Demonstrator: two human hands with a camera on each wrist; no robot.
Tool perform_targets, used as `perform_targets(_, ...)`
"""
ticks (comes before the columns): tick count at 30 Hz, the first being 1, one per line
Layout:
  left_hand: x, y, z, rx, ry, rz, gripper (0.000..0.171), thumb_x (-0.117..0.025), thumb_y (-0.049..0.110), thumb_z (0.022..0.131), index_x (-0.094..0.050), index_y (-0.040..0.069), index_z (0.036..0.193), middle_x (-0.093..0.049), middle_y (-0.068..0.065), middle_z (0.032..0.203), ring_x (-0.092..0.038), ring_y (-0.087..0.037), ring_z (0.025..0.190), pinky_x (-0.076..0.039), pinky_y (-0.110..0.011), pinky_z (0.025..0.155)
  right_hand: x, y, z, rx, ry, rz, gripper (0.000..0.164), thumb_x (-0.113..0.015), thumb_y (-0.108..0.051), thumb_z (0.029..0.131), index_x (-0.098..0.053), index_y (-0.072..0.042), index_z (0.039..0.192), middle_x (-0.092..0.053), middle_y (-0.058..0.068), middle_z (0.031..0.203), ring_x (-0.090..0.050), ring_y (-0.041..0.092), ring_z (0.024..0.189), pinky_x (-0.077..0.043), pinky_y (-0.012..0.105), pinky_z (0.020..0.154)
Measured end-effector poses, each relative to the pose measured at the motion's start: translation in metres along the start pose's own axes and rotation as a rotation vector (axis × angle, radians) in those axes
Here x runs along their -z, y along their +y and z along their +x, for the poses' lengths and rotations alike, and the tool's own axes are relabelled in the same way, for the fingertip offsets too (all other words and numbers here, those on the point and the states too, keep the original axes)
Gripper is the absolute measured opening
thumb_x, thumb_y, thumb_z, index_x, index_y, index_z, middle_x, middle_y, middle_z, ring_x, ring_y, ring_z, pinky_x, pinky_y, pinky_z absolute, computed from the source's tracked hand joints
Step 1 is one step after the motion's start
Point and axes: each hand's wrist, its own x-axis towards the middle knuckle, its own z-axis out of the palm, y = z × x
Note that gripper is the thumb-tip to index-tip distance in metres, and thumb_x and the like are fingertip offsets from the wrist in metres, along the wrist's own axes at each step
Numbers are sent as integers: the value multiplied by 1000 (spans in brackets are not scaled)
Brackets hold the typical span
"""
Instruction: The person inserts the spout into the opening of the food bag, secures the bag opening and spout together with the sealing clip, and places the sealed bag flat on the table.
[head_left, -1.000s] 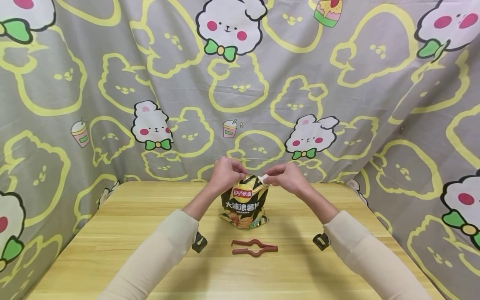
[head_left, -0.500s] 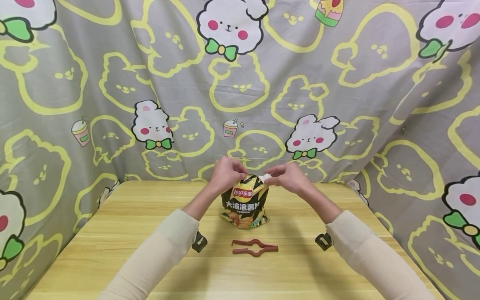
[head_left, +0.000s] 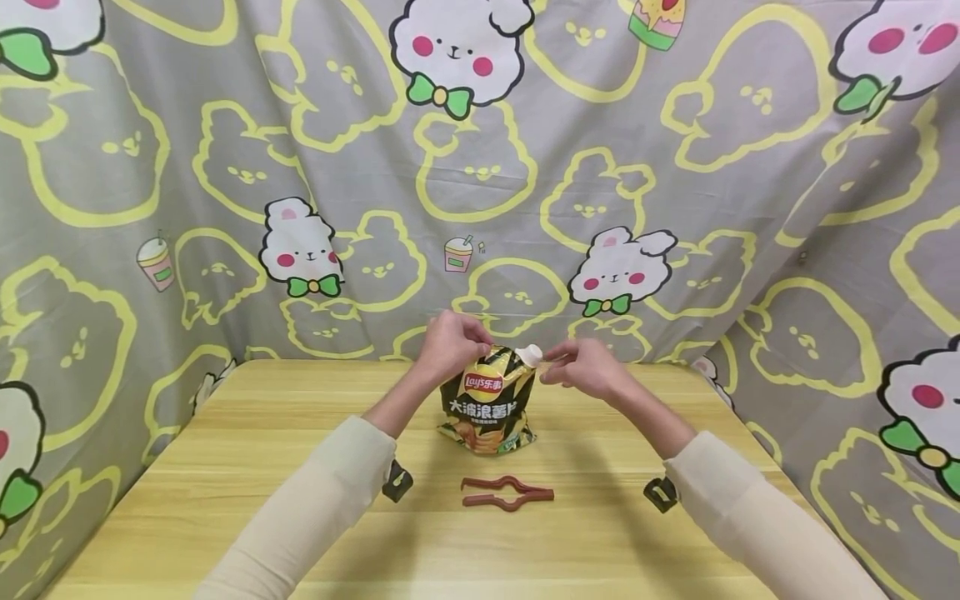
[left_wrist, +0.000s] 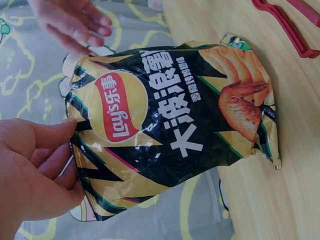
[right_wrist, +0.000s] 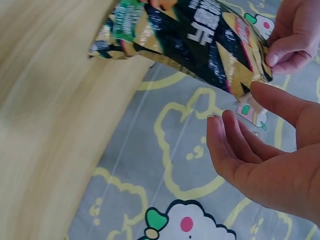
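A black and gold bag of Lay's potato chips [head_left: 487, 408] stands upright on the wooden table, its printed front facing me. My left hand [head_left: 450, 343] pinches the bag's top edge between thumb and fingers, as the left wrist view of that hand [left_wrist: 35, 170] confirms. At the bag's upper right corner sits a white cap [head_left: 531, 356], which peeks out behind the bag's edge in the left wrist view. My right hand [head_left: 592, 367] hovers just right of this cap, fingers spread and holding nothing; in the right wrist view the thumb of that hand [right_wrist: 280, 160] overlaps the cap.
In front of the bag lies a reddish-brown bag clip [head_left: 510, 493], its two arms spread apart. The wooden table [head_left: 300, 433] ends at the back against a grey curtain [head_left: 480, 192] with cartoon prints. Black wrist mounts hang beneath both sleeves.
My right hand has let go of the white cap and drawn back a little to the right, so the cap now shows fully. The left hand keeps its pinch on the bag.
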Motion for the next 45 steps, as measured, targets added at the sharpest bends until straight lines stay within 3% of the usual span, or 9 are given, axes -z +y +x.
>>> perform_targets(6,0,-1,0,1,-4,0,5,-79,5,82,-81,10,81,-77,-2,76,-68,-13,66,-55,-29,69,-9,15,-8,-3,-3,-18,39,-77,-13,86,-68,3,121,-75,12,99,-71,20,85,-59,37,81)
perform_targets(16,0,1,1,-6,0,8,6,-80,4,81,-80,10,79,-77,-2,76,-70,-13,66,-55,-28,67,-40,37,-25,9,-52,-55,27,-81,-6,75,-77,-7,101,-75,7,91,-66,14,80,-55,32,75)
perform_targets(22,1,1,1,4,-1,9,6,-80,4,81,-81,10,79,-77,-2,76,-69,-13,66,-54,-27,67,-58,44,-34,82,-111,-55,24,-81,-6,72,-77,-6,96,-71,0,81,-62,12,77,-53,30,71)
perform_targets(31,0,2,2,12,-2,6,6,-80,4,81,-80,10,79,-77,-2,76,-69,-13,66,-54,-26,65,-79,49,-44,127,-214,-3,20,-79,0,71,-78,-1,91,-70,0,77,-59,13,73,-50,26,64)
perform_targets(45,0,2,1,19,-3,3,7,-79,3,81,-80,10,80,-77,-3,76,-69,-13,65,-54,-26,65,-93,59,-53,51,-292,-4,18,-83,-1,70,-80,-7,87,-76,5,80,-63,11,69,-49,25,65)
